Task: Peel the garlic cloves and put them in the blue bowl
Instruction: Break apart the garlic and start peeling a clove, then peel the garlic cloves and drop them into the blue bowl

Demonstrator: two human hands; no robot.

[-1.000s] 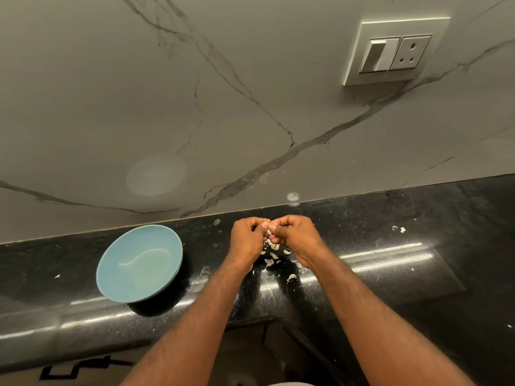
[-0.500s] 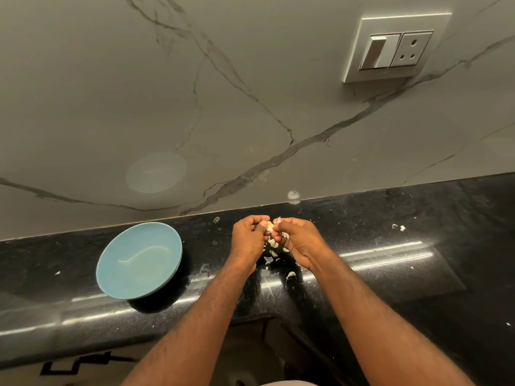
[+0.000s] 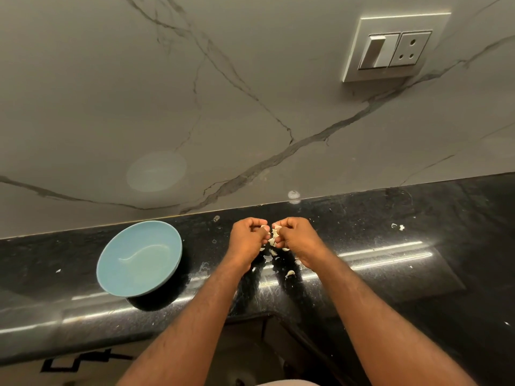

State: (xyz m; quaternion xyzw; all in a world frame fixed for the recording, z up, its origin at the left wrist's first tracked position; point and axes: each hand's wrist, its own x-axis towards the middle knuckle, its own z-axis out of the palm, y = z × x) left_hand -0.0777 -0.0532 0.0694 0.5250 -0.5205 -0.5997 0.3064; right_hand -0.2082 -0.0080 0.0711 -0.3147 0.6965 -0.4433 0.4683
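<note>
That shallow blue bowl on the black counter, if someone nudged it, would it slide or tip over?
The shallow glossy light-blue bowl looks rigid and empty, so probably fairly light. On the polished black stone counter it would likely slide easily. Its rim overhangs a shadowed, seemingly narrower base, so pressing the rim might tip it.

Grey marble-look wall [image 3: 167,93] with dark veins, white switch-and-socket plate [image 3: 394,50] upper right. Glossy black speckled countertop [image 3: 418,232] below, light streaks reflecting.

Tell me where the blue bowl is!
In the head view, the blue bowl sits on the black counter by the wall, left of the left hand and right hand, which pinch garlic.
</note>
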